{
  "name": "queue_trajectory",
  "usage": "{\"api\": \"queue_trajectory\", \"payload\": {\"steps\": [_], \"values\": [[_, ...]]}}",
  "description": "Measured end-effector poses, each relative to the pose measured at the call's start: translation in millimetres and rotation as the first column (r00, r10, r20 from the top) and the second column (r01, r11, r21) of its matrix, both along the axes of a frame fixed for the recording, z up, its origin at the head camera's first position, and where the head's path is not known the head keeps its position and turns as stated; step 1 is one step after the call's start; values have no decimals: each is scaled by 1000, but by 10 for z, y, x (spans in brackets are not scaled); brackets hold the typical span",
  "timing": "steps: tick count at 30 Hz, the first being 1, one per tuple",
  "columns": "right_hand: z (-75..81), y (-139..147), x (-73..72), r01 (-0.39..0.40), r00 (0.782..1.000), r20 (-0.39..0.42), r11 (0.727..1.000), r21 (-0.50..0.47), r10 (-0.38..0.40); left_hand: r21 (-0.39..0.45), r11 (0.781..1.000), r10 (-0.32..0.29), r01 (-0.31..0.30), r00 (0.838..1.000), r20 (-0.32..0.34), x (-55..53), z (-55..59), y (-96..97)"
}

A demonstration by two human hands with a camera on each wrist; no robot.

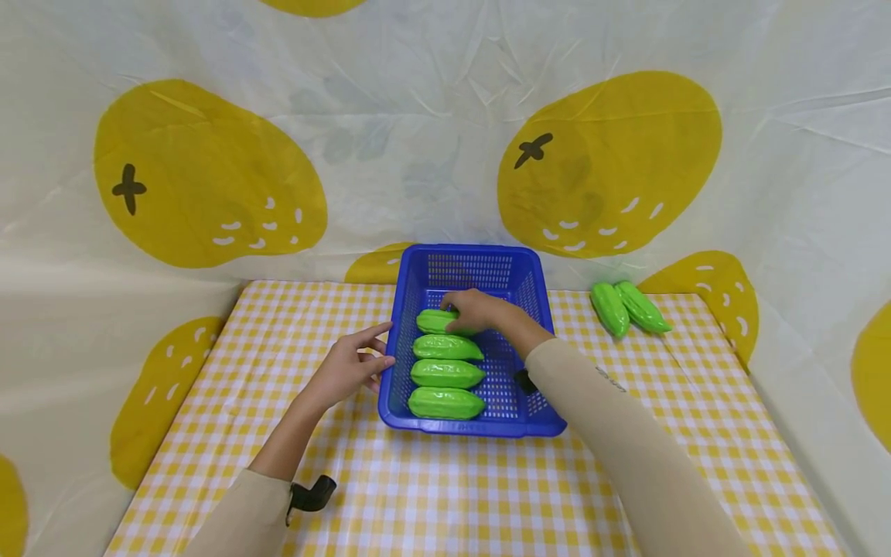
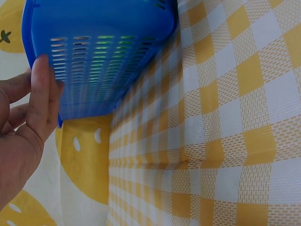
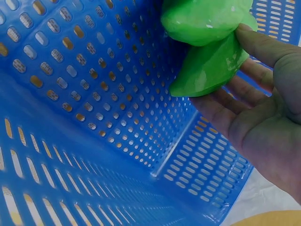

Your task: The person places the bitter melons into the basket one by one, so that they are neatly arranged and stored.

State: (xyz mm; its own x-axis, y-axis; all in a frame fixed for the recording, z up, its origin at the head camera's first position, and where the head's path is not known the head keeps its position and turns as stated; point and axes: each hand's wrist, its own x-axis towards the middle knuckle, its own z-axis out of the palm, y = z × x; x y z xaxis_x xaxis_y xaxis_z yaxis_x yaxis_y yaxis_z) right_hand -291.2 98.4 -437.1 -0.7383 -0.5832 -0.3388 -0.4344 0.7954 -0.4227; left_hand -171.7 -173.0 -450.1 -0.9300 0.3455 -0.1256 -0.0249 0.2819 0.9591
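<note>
A blue plastic basket (image 1: 511, 422) with slotted walls stands on the table. Along its left side several glossy green, ridged fruits (image 1: 448, 374) with pointed tips lie in a column. My right hand (image 1: 476, 311) reaches in from the right and holds the farthest one, a green ridged fruit (image 3: 207, 68), between thumb and fingers. The right wrist view shows its tip free, close to another green fruit (image 3: 207, 21). Outside the basket, my left hand (image 1: 348, 366) touches the left rim with its fingertips, fingers fairly straight. In the left wrist view the fingers (image 2: 41, 89) rest against the basket's outer edge.
Two more green ridged fruits (image 1: 612, 309) lie side by side at the table's back right. A yellow-and-white checked cloth (image 1: 445, 495) covers the table. Behind hangs a pale curtain (image 1: 418, 139) printed with large yellow fruit, close to the basket's far end.
</note>
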Motion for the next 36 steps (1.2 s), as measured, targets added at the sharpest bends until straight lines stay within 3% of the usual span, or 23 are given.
{"api": "queue_trajectory", "payload": {"steps": [36], "values": [[-9, 10, 16, -12, 999, 52, 999, -32, 14, -1, 1000, -1, 1, 1000, 3, 3, -9, -7]]}}
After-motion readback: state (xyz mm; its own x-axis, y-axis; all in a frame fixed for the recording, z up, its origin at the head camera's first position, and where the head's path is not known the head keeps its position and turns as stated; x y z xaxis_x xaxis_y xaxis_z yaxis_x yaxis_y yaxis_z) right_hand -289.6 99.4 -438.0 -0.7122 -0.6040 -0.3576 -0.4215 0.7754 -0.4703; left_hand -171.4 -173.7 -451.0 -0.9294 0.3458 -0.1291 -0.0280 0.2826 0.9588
